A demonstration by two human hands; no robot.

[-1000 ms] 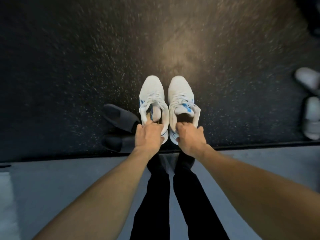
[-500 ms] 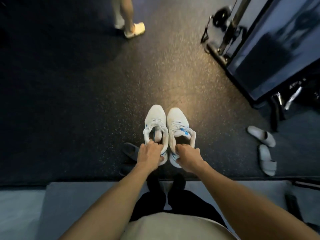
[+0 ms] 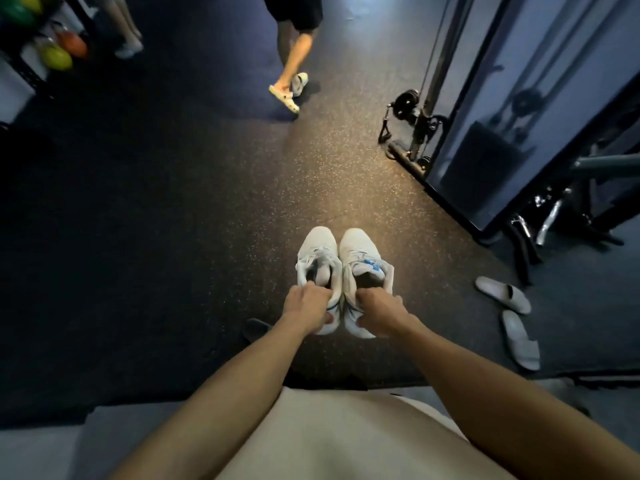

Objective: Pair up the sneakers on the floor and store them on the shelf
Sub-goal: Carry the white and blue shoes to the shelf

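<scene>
While I look down past my pale shirt, the scene sorts out like this:

Left hand: my left hand (image 3: 308,308) is curled over the heel collar of the left sneaker (image 3: 317,268), fingers hooked inside the opening and thumb against the back of the heel, clamped on it.

Right hand: my right hand (image 3: 379,313) grips the heel collar of the right sneaker (image 3: 360,265) the same way, fingers tucked into the opening, thumb low on the heel.

Sneakers: both are white high-tops with blue accents, held side by side, touching along their inner edges, toes pointing away from me. I cannot tell for certain whether their soles touch the floor.

Floor: dark speckled rubber gym flooring (image 3: 207,220) lies under the pair, lit warmly just ahead of the toes.

Slides: two grey slides (image 3: 509,313) lie on the floor well to my right, one beyond the other, apart from the sneakers.

Dark shoe: a dark shoe (image 3: 256,329) shows just left of my left wrist, mostly hidden by my forearm.

Cable machine: a black-framed cable machine (image 3: 422,119) stands ahead on the right beside a tall mirror panel (image 3: 519,116).

Other person: a person's legs in pale clogs (image 3: 287,95) are on the floor far ahead.

Ball rack: coloured balls on a rack (image 3: 59,50) sit at the far left.
</scene>
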